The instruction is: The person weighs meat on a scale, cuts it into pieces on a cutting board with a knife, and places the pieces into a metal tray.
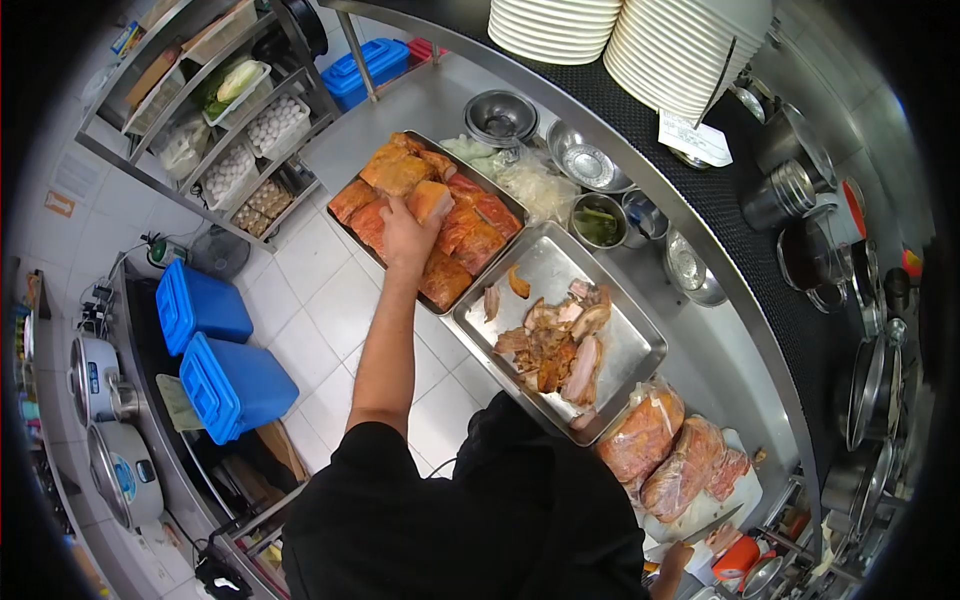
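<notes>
My left hand [408, 235] reaches into a metal tray [521, 222] packed with orange-brown slabs of roasted meat [396, 172]. Its fingers are closed around one piece of meat [428, 199] on top of the others. At the lower right, my right hand [673, 566] is partly cut off by my body and the frame edge. It grips a knife [712, 526], whose blade points toward the white cutting board [742, 490]. Between the hands, a second metal tray [632, 338] carries sliced and chopped cooked meat [560, 345].
Bagged meat [640, 430] lies on the board beside the second tray. Metal bowls [500, 118] line the counter's back, under a shelf with stacked white plates [660, 60]. Blue bins [238, 385] stand left, below a rack holding eggs [277, 126]. A red-orange object [736, 558] sits near the knife.
</notes>
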Demonstrator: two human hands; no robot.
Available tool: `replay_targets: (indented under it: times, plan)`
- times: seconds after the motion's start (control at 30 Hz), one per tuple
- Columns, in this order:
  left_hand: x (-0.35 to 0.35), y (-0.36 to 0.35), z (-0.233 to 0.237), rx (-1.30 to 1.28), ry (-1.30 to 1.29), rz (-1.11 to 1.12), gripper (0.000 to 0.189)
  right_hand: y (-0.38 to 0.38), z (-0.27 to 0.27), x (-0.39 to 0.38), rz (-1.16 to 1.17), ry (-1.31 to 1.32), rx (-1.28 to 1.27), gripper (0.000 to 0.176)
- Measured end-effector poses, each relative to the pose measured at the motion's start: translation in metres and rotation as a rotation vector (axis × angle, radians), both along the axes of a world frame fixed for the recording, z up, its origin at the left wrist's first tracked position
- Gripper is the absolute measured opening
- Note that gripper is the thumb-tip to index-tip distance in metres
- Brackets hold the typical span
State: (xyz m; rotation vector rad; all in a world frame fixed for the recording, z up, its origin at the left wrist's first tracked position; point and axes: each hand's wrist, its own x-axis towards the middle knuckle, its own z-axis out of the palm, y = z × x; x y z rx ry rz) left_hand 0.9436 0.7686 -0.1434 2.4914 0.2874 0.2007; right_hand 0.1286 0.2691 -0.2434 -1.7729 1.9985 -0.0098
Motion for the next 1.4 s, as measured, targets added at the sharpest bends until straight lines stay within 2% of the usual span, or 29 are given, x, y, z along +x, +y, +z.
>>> replay_targets:
  times: [0.1,0.2,0.27,0.43,0.53,0.63,0.67,0.7,0.73,0.77,0.8,0.83,0.87,0.9,0.93,0.97,1.0,1.1,1.13,1.2,1.27,1.33,1.37,1.4]
  plan:
    - [0.008,-0.009,-0.021,-0.065,-0.122,0.091,0.070,0.006,0.008,0.008,-0.012,-0.029,0.006,0.041]
    - [0.012,-0.013,-0.020,-0.058,-0.173,0.069,0.067,-0.025,-0.034,-0.043,0.099,0.021,0.007,0.041]
    - [0.019,-0.010,-0.029,-0.052,-0.189,0.059,0.070,-0.001,-0.006,-0.012,0.094,0.049,-0.038,0.041]
    - [0.018,-0.008,-0.034,-0.056,-0.156,0.087,0.082,0.008,0.000,-0.010,0.224,0.167,-0.109,0.043]
    - [0.012,-0.006,-0.036,-0.074,-0.165,0.035,0.092,0.008,-0.003,-0.012,0.216,0.205,-0.129,0.042]
    - [-0.009,-0.009,-0.023,-0.013,-0.154,0.074,0.092,0.014,0.007,-0.006,0.200,0.193,-0.092,0.042]
    - [-0.009,-0.004,-0.031,0.027,-0.159,0.093,0.086,-0.007,-0.021,-0.025,0.229,0.184,-0.059,0.041]
    - [-0.006,0.004,-0.054,0.325,-0.488,0.073,0.065,-0.017,-0.043,-0.059,0.232,0.179,-0.026,0.042]
    - [-0.012,0.005,-0.048,0.113,-0.480,-0.004,0.056,-0.007,-0.025,-0.049,0.762,0.531,-0.097,0.040]
    - [-0.014,0.010,-0.053,0.178,-0.513,-0.053,0.044,0.004,-0.015,-0.039,0.604,0.187,-0.166,0.036]
    - [-0.018,0.008,-0.057,0.136,-0.592,-0.061,0.033,0.007,-0.013,-0.039,0.586,-0.006,-0.194,0.031]
    - [-0.034,-0.010,-0.032,-0.273,-0.633,-0.216,0.046,0.001,-0.028,-0.058,0.651,0.449,-0.141,0.027]
    - [-0.035,-0.022,-0.032,-0.189,-0.690,-0.225,0.051,0.008,-0.016,-0.054,0.569,0.423,-0.183,0.026]
    - [-0.037,-0.033,-0.033,-0.102,-0.749,-0.229,0.056,0.026,0.022,-0.021,0.226,0.305,-0.202,0.033]
    - [-0.040,-0.044,-0.034,-0.015,-0.809,-0.227,0.061,0.030,0.037,-0.011,0.013,0.232,-0.224,0.042]
    - [-0.061,-0.071,-0.016,0.010,-0.809,-0.248,0.058,0.043,0.073,0.011,-0.021,0.232,-0.259,0.040]
    - [-0.079,-0.101,0.001,0.062,-0.921,-0.308,0.053,0.046,0.098,0.025,-0.029,0.231,-0.229,0.039]
    - [-0.151,-0.188,0.031,-0.577,-0.600,-0.586,0.047,0.055,0.118,0.004,-0.060,0.149,-0.241,0.036]
    - [-0.183,-0.214,0.045,-0.422,-0.588,-0.604,0.040,0.057,0.117,-0.009,-0.070,0.111,-0.260,0.035]
    - [-0.256,-0.271,0.067,-0.565,-0.566,-0.828,0.038,0.063,0.112,-0.040,-0.079,0.071,-0.277,0.035]
    - [-0.326,-0.323,0.066,-0.650,-0.457,-1.061,0.032,0.067,0.108,-0.072,-0.092,0.022,-0.265,0.034]
    - [-0.418,-0.370,0.072,-0.575,-0.265,-1.241,0.030,0.070,0.108,-0.102,-0.113,-0.009,-0.245,0.033]
    - [-0.462,-0.392,0.078,-0.422,-0.292,-1.413,0.033,0.068,0.109,-0.116,-0.124,-0.030,-0.236,0.033]
    - [-0.504,-0.417,0.072,-0.380,-0.196,-1.562,0.036,0.066,0.111,-0.130,-0.133,-0.054,-0.212,0.032]
